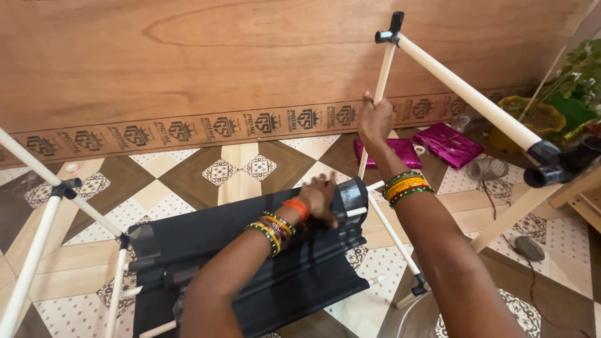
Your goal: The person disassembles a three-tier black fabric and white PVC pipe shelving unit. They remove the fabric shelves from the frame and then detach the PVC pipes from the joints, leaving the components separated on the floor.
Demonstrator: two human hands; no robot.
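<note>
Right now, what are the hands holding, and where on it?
The right hand grips a thin white pole partway up. The left hand presses on the black fabric near its end; whether it grips cannot be told.

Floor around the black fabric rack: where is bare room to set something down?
Bare tiles lie between the wooden board and the black fabric, left of the right hand. Crowded at right: pink packets, plant pot, white poles.
</note>
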